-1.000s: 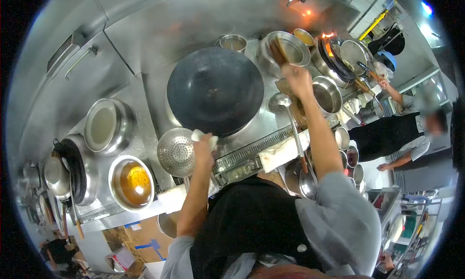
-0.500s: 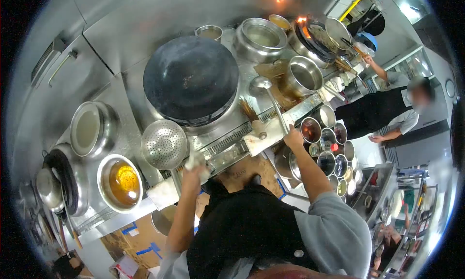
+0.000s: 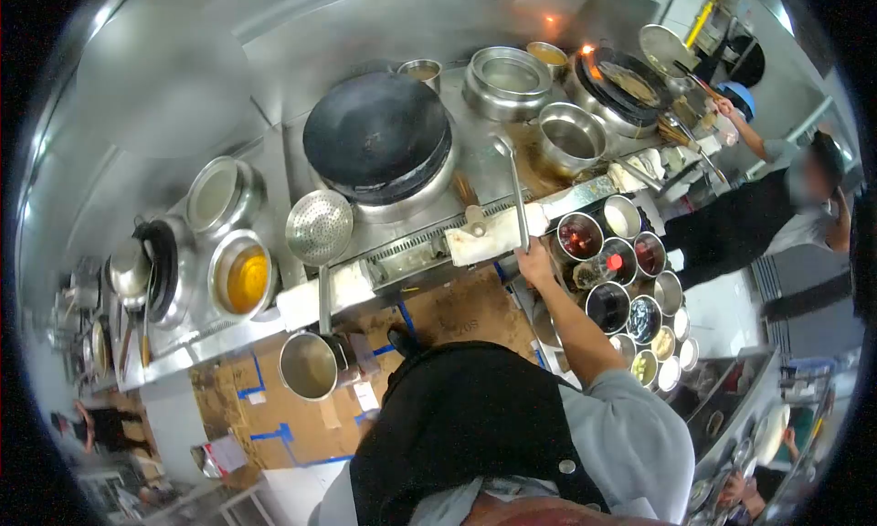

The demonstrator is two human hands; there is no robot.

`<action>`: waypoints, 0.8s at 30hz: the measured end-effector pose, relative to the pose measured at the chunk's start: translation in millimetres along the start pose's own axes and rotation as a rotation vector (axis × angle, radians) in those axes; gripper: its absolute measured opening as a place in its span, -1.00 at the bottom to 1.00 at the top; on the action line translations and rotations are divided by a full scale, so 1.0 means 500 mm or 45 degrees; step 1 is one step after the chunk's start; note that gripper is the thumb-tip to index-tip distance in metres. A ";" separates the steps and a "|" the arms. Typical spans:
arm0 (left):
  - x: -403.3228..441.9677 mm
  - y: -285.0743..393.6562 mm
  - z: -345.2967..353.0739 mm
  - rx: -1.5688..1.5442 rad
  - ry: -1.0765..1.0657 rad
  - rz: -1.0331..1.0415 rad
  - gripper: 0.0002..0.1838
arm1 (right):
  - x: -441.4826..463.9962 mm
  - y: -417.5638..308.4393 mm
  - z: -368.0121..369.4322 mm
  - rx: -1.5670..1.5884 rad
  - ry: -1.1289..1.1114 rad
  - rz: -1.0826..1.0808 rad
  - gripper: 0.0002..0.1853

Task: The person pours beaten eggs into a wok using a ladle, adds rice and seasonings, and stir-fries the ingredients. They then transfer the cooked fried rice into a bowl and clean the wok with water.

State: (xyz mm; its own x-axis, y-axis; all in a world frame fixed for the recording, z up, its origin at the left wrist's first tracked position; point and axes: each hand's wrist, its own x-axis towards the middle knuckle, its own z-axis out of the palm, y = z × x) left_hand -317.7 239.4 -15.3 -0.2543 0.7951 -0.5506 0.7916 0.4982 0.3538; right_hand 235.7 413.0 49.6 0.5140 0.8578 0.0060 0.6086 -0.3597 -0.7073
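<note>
Ladle (image 3: 518, 192) held near containers (image 3: 559, 237) with red, dark and pale contents (image 3: 579, 239).

This was a commercial kitchen. A long steel desk (image 3: 265, 252) carried a large dark wok (image 3: 376, 135) on a burner, metal pots (image 3: 572, 140) and a perforated skimmer (image 3: 320, 229). Flames (image 3: 589, 60) rose by a second wok (image 3: 628, 87), where an aproned co-worker (image 3: 740, 220) stood. Round containers of ingredients (image 3: 642, 318) clustered beside the desk, and steel panels (image 3: 347, 19) lined the wall.

Head-worn camera looks forward, down from above.
</note>
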 end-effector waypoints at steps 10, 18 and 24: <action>-0.104 -0.275 0.173 -0.218 -0.086 -0.355 -0.71 | -0.150 -0.146 -0.112 0.621 -0.373 -0.021 -0.69; -0.038 -0.320 0.144 -0.568 0.252 -0.314 -0.62 | -0.138 -0.572 0.074 0.561 -0.999 -0.276 -0.79; 0.183 -0.360 0.078 -0.555 0.069 -0.411 -0.52 | -0.243 -0.807 0.384 0.378 -1.601 -0.234 -0.57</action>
State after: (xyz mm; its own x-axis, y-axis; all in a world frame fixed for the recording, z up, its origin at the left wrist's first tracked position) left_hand -461.7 208.7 -159.0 -0.4833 0.5891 -0.6476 0.3680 0.8079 0.4603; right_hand -188.1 524.5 198.5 -0.5741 0.6976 -0.4287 0.3704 -0.2457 -0.8958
